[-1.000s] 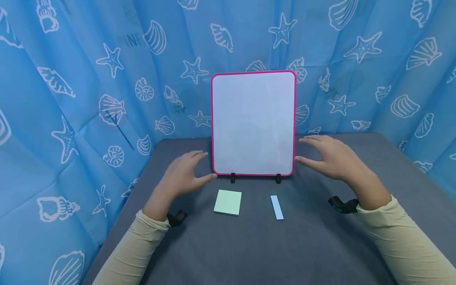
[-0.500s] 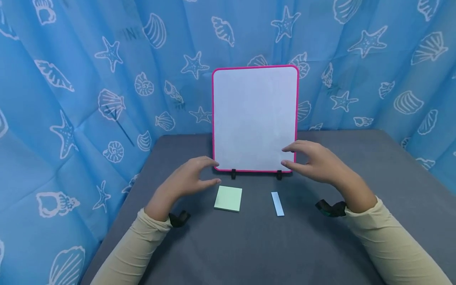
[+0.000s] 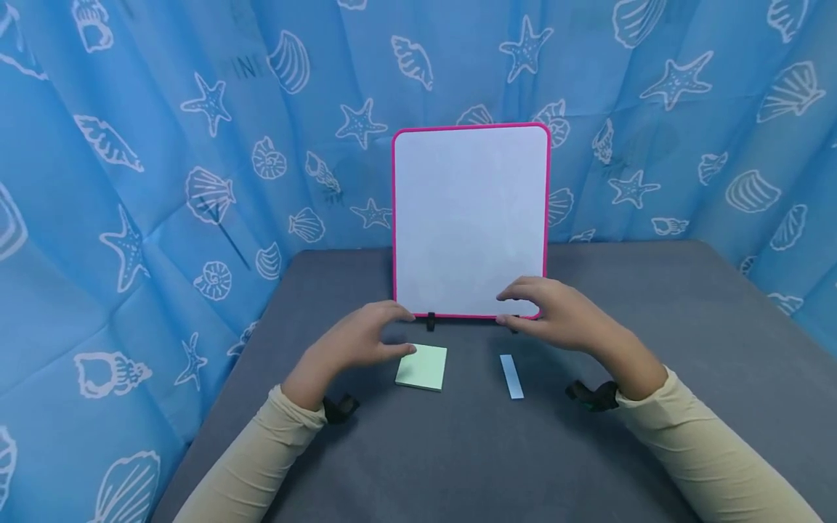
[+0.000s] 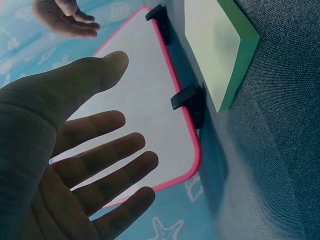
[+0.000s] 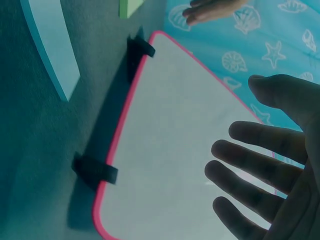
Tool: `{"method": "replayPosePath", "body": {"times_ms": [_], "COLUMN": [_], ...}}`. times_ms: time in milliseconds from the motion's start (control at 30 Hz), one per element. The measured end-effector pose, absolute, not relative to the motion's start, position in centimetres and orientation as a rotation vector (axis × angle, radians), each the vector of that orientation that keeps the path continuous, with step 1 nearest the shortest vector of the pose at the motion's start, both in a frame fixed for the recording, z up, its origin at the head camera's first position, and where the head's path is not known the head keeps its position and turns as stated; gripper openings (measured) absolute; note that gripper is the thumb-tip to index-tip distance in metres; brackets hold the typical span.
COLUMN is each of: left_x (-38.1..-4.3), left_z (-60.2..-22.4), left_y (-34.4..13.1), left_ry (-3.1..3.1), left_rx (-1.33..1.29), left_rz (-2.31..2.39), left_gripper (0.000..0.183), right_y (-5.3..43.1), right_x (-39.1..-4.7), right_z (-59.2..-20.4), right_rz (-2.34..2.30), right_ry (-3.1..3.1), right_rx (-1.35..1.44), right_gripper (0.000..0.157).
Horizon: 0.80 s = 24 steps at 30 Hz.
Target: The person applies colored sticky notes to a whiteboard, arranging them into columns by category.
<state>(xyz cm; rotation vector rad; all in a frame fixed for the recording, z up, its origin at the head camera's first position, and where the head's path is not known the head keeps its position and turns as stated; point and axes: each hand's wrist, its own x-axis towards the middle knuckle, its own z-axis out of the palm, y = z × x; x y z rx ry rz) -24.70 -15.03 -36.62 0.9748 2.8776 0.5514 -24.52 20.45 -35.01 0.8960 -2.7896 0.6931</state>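
A pad of pale green sticky notes (image 3: 421, 368) lies on the grey table, with my left hand (image 3: 358, 338) hovering at its upper left. That hand's thumb overlaps the pad's corner in the head view, while the left wrist view has the pad (image 4: 215, 45) apart from the fingers. My right hand (image 3: 556, 312) is held in the air before the whiteboard's lower right corner, above a narrow light-blue strip pad (image 3: 511, 376). Both hands have spread, relaxed fingers and hold nothing. Behind them stands a pink-framed whiteboard (image 3: 469, 218).
Black feet, one of them a clip (image 3: 431, 322), prop up the whiteboard's bottom edge. A blue curtain (image 3: 261, 109) with shells and starfish hangs behind and to the sides of the grey cloth-covered table (image 3: 458, 457).
My right hand has moved left and down, from beside the whiteboard to in front of its lower corner. My left hand has shifted right and down towards the green pad. The pads stay put.
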Motion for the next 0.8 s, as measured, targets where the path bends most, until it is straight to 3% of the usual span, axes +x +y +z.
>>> {"method": "replayPosePath", "body": {"times_ms": [800], "left_x": [-25.0], "left_z": [-38.1], "left_y": [-14.6], "left_ry": [2.823], "left_rx": [0.852], "left_rz": [0.436], "left_gripper": [0.058], "right_y": [12.9], "right_x": [-25.8], "right_z": [-36.1], "right_rz": [0.639], "right_ry": [-2.806], "right_rx": [1.099], "right_gripper": [0.041]}}
